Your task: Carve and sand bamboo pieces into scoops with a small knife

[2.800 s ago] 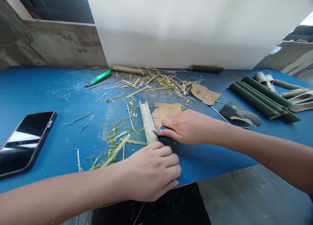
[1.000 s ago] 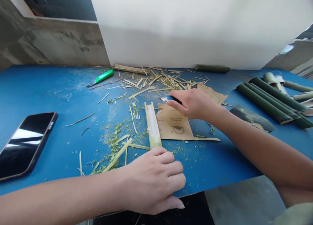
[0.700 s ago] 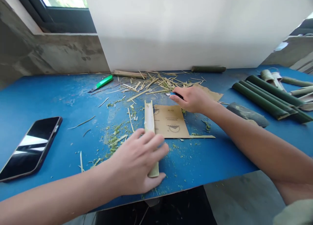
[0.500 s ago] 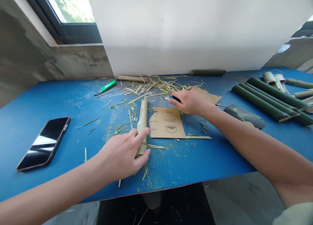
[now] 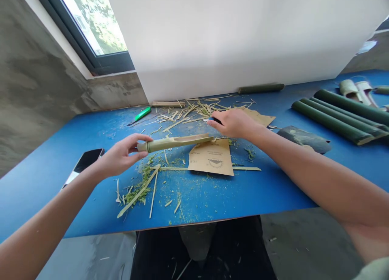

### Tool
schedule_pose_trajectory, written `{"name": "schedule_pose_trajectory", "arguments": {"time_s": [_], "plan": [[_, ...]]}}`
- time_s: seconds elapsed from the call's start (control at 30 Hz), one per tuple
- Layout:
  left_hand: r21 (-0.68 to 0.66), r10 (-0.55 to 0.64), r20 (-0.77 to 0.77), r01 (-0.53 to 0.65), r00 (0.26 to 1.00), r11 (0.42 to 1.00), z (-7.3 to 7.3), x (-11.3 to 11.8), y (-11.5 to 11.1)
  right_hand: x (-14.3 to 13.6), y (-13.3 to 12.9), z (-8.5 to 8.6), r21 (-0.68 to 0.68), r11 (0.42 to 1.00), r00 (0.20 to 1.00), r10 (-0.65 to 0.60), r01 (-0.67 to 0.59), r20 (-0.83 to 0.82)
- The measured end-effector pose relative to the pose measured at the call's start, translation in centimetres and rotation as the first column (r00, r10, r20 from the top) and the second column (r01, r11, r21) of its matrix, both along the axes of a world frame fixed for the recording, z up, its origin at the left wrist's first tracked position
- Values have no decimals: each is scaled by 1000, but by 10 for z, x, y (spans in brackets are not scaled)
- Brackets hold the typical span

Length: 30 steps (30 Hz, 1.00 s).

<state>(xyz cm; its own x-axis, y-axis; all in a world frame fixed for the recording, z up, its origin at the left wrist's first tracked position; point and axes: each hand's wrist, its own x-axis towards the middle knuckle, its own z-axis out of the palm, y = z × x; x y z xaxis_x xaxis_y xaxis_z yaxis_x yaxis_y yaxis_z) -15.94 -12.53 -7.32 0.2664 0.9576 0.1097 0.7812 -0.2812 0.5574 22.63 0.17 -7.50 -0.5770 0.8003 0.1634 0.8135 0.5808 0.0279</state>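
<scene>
Between the thumb and fingers of my left hand (image 5: 121,152) is the end of a pale green bamboo piece (image 5: 170,144). It lies nearly level, pointing right, with its far half cut open like a trough. Its tip is over the top edge of a brown sheet of sandpaper (image 5: 211,160), printed side up. My right hand (image 5: 232,124) is closed around a small blue-and-black object (image 5: 215,120) beside the shavings; its full shape is hidden by the fingers. Thin bamboo strips (image 5: 141,193) and green scrapings lie below the bamboo piece.
A pile of bamboo shavings (image 5: 197,110) spreads along the back. A green-handled utility knife (image 5: 142,114) lies back left, a phone (image 5: 86,160) left. Dark green bamboo lengths (image 5: 337,120) and a curved dark bamboo shell (image 5: 304,138) lie right. The table's front edge is near.
My left hand has raised the bamboo piece off the table and turned it from pointing away to pointing right. Strips and scrapings now show where it lay. My right hand stays near the shavings.
</scene>
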Motion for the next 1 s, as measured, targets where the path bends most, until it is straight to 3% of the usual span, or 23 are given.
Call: {"name": "schedule_pose_trajectory", "arguments": {"time_s": [0.23, 0.37, 0.47, 0.6, 0.73, 0.87, 1.0], "plan": [[-41, -85, -237, 78, 968, 996, -13, 5, -6, -3, 3, -7, -30, 998, 998, 58, -59, -18], [29, -107, -434, 133, 895, 991, -14, 22, 1, -6, 3, -7, -27, 993, 992, 112, -114, -62], [55, -93, -506, 140, 857, 989, -15, 38, 11, -6, 3, -8, -21, 998, 998, 61, -61, -24], [22, -77, -551, 107, 831, 994, -13, 57, 20, -7, 2, -6, -12, 1000, 1000, -7, 7, -18], [61, 26, -550, 9, 835, 998, -10, 78, 14, -15, -12, 0, -50, 999, 997, -8, 4, -79], [57, 93, -448, -76, 889, 996, -8, 104, -7, -33, -41, 1, -152, 979, 986, 122, -139, -111], [134, 32, -432, 30, 901, 991, -7, 118, -29, -47, -63, -4, -221, 944, 969, 244, -246, -37]]}}
